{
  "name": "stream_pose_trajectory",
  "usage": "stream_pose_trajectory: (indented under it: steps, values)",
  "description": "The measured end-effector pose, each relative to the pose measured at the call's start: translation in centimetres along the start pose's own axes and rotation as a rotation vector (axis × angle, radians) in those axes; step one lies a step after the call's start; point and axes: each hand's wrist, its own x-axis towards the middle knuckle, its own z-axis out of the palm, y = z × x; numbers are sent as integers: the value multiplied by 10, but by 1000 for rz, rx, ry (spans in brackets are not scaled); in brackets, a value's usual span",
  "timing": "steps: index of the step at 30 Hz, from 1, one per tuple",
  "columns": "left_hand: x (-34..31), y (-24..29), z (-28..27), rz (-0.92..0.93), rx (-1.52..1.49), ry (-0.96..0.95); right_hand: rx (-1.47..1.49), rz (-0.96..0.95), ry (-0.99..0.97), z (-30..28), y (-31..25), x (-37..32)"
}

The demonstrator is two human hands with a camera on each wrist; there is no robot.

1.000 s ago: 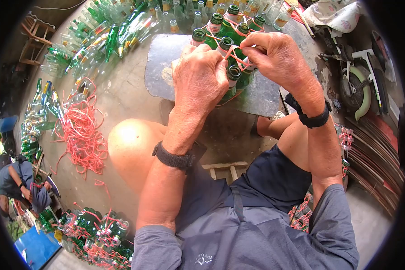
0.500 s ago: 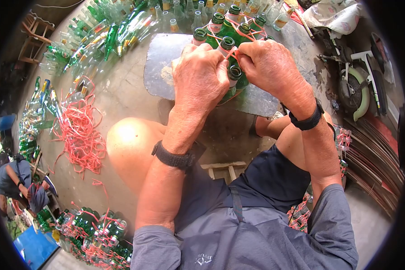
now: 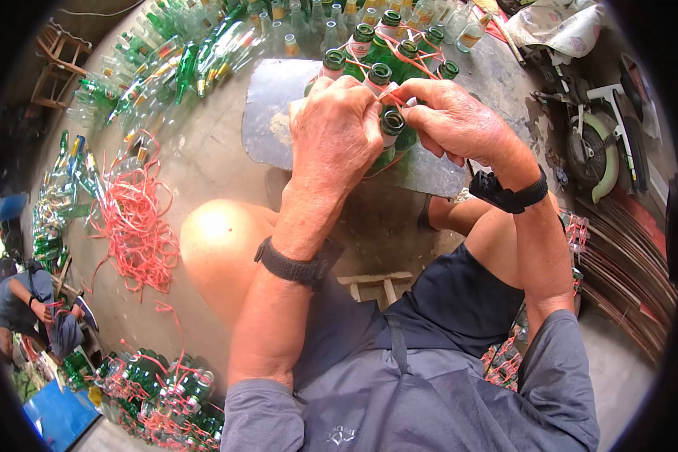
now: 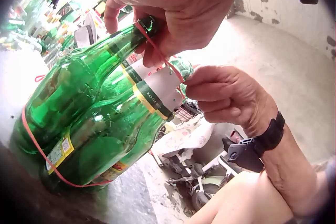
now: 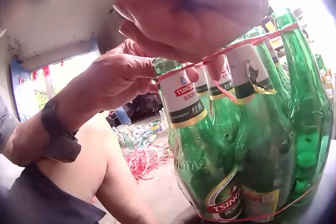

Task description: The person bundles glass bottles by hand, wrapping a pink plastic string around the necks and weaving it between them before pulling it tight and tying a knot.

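Observation:
A bundle of green beer bottles [image 3: 392, 123] stands upright on a grey board, with pink-red plastic strapping [image 5: 252, 43] around the necks. A second band circles the bottles [image 4: 86, 90] near their bases. My left hand [image 3: 335, 132] is at the near-left necks, its thumb and fingers pinching the strap [image 4: 156, 47] against one bottle's neck. Just right of it, my right hand [image 3: 463, 124] pinches the strap between thumb and forefinger. In the left wrist view, the strap runs taut from the left fingers to the right hand [image 4: 226, 95]. The right hand partly hides the necks in the right wrist view.
The grey board [image 3: 267, 113] lies under the bundle. A tangled pile of pink-red strapping [image 3: 139, 226] is on the floor to the left. Many loose bottles [image 3: 188, 68] spread beyond. Strapped bundles [image 3: 162, 392] sit at lower left, and a wheeled frame [image 3: 595, 151] at right.
My right hand first closed in toward the left hand, then turned and lowered slightly, its lower fingers loosening while thumb and forefinger pinch the strap. My left hand has stayed at the same bottle neck.

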Motion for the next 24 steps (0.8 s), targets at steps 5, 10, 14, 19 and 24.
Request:
stream_pose_trajectory:
  steps: [5, 10, 14, 19, 24]
  values:
    - [1, -4, 4, -6, -60, -45, 301, 33, 0, 7, 2, 0]
    - [4, -7, 3, -22, -111, -99, 410, 45, 6, 7, 5, 2]
    - [8, -9, 1, 6, -65, -128, 454, 53, -11, 6, 4, 2]
    - [15, -5, -8, -50, -43, -250, 507, 51, -5, 7, 6, 3]
    - [17, -4, -10, -68, -62, -275, 532, 67, -9, 6, 4, 4]
